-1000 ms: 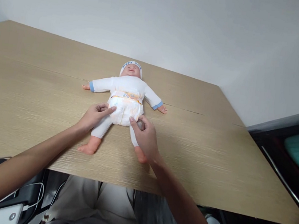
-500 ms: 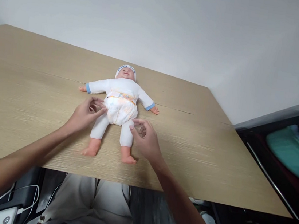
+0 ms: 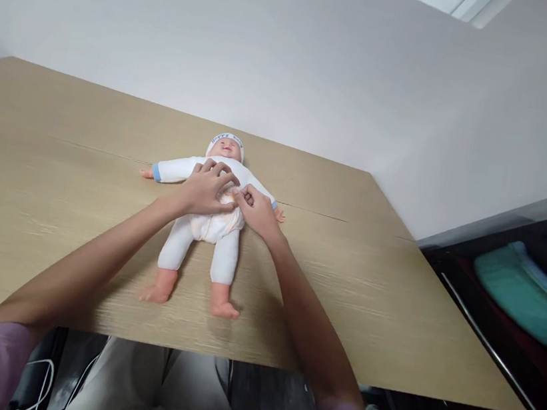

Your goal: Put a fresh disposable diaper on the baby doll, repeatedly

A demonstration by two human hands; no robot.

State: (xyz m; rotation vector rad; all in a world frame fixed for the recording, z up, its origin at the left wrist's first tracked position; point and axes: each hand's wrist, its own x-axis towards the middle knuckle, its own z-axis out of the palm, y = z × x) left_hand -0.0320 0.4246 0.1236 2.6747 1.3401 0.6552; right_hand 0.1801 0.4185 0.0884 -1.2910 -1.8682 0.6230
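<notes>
Surface: light wood table [image 3: 367, 298] against a plain white wall (head view).
Doll: baby doll [image 3: 208, 223] on its back mid-table, head toward the wall, diaper [image 3: 210, 225] on.
Left hand [image 3: 205, 189]: spread flat on the doll's belly, grasping nothing.
Right hand [image 3: 255, 211]: fingertips pinching the diaper's waist edge.

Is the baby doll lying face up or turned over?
Face up: the white-suited baby doll lies on its back on the tan wooden table, face and toes upward, both hands at its waist.

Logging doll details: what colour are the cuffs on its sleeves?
Blue, on white sleeves. The cuff on the doll shows best in the head view.
</notes>
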